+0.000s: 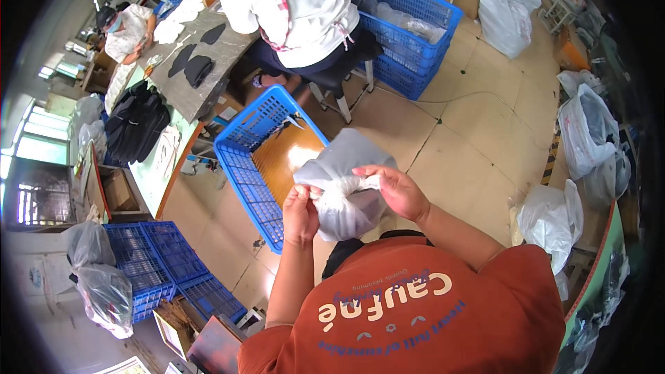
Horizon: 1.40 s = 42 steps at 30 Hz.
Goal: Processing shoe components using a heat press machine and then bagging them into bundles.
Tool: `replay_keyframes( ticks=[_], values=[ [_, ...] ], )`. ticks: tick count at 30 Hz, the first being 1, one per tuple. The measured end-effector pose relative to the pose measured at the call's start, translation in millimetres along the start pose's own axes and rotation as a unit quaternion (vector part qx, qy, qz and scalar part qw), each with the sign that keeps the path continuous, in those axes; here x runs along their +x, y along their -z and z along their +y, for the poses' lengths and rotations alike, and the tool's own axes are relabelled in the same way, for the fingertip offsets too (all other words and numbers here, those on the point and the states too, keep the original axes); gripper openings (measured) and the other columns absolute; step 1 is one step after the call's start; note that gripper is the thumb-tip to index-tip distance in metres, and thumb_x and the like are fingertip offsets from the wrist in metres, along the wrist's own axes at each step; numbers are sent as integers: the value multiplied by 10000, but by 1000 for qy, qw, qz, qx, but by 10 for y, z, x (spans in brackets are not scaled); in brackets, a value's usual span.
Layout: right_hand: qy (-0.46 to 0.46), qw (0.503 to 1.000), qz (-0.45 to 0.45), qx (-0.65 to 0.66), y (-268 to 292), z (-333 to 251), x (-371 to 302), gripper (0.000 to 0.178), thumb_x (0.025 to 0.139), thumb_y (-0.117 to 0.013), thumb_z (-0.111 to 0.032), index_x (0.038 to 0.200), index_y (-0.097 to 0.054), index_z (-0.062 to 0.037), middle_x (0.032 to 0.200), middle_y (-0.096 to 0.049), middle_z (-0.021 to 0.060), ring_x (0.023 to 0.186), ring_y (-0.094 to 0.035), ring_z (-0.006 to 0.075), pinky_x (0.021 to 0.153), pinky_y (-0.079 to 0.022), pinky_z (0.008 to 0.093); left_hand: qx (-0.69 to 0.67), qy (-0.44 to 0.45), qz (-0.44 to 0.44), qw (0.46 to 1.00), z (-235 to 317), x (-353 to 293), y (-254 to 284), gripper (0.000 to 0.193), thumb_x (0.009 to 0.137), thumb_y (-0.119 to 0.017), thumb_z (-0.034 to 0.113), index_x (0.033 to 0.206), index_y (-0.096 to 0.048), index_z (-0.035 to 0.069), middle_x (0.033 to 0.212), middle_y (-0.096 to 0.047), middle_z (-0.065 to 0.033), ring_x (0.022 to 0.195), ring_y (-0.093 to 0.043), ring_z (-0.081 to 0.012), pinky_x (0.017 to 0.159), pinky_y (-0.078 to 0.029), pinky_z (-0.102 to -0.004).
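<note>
In front of my body is a full, pale translucent plastic bag (357, 149) with its neck gathered into a twist. My left hand (300, 215) pinches one end of the gathered plastic. On the other side, my right hand (396, 190) grips the opposite end, so the plastic between them is drawn together like a knot. What fills the bag looks greyish and cannot be made out. Just beyond and to the left of the bag stands a blue plastic crate (239, 156) with brown cardboard at its bottom.
A person in a white top (294, 10) sits at a worktable (215, 62) ahead. Stacked blue crates (409, 62) stand beside them. White bags (551, 218) line the right side. At lower left are more blue crates (170, 256) and a filled clear bag (100, 291).
</note>
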State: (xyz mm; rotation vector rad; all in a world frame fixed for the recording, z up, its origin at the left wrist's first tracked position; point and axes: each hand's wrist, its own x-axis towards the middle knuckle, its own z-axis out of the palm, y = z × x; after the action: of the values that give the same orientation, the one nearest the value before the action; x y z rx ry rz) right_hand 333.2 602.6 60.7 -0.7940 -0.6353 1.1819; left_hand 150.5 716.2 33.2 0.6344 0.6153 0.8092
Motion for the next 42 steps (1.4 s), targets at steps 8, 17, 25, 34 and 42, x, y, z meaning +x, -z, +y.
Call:
replay_keyframes(
  ticks=[8, 17, 25, 34, 42],
  values=[
    [-62, 957, 53, 278, 309, 0, 56, 257, 933, -421, -298, 918, -559, -82, 950, -592, 66, 912, -538, 190, 846, -413, 371, -37, 40, -122, 991, -30, -107, -260, 208, 812, -548, -15, 1019, -537, 4, 1010, -558, -72, 868, -513, -135, 787, -421, -230],
    [-106, 991, 56, 52, 300, -157, -99, 244, 947, -390, -284, 835, -491, -93, 906, -594, 70, 839, -528, 150, 763, -419, 312, 90, 25, 3, 996, -113, -122, -399, 97, 871, -435, 7, 814, -498, 55, 746, -535, -20, 615, -437, -94, 589, -369, -214],
    [-66, 993, 67, -68, -227, -843, -298, 232, 956, -373, -184, 751, -391, -77, 689, -457, -7, 598, -348, 58, 566, -321, 203, 126, 27, 39, 991, 666, -218, -982, 139, 895, -492, 70, 763, -451, 50, 678, -473, -6, 620, -425, -89, 582, -365, -217],
    [165, 909, 55, -378, -207, -767, -603, 217, 941, -413, -163, 781, -503, -46, 746, -544, 49, 739, -538, 199, 743, -409, 323, 249, -45, -133, 958, 540, 243, -706, 116, 873, -484, 46, 767, -450, 77, 700, -483, -25, 668, -446, -114, 646, -383, -236],
    [308, 945, 91, -61, -299, -911, -623, 179, 941, -433, -182, 820, -432, -51, 675, -461, 21, 608, -443, 118, 564, -387, 262, 387, -491, -527, 576, 434, 224, -1927, 51, 809, -515, 50, 799, -468, 32, 692, -555, -101, 564, -529, -257, 499, -424, -330]
  ],
)
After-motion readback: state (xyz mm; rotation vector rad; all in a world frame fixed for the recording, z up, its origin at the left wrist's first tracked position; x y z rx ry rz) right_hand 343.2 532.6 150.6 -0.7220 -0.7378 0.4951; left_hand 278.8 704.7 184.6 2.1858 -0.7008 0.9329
